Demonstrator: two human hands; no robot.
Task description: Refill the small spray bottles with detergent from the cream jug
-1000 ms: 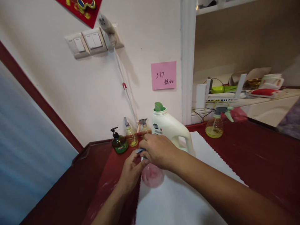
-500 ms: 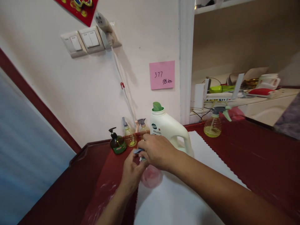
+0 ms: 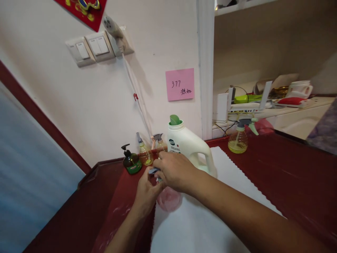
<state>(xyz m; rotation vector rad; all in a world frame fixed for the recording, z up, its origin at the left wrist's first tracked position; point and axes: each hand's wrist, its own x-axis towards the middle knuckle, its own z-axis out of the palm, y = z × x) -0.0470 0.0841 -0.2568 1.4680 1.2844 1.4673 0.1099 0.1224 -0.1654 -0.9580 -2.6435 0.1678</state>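
My left hand [image 3: 146,192] and my right hand [image 3: 173,172] meet over a pink plastic spray bottle [image 3: 169,199], which hangs just above a white scalloped cloth [image 3: 195,225]. The left hand grips the bottle at its neck from below. The right hand closes over the top, hiding most of a grey spray head [image 3: 154,171], and only its nozzle end shows. Behind my hands stands a white detergent jug [image 3: 184,142] with a green cap. Close to the left are a dark green pump soap bottle [image 3: 131,162] and a small spray bottle [image 3: 144,154].
A second small spray bottle [image 3: 160,144] stands by the wall, and a yellow-liquid spray bottle [image 3: 237,141] stands at right on the dark red tablecloth [image 3: 263,168]. A white router [image 3: 244,107] and clutter sit on a shelf behind. A blue-grey surface fills the lower left.
The whole scene has drifted slightly left in view. My hands remain together on the pink bottle, with no visible change in grip.
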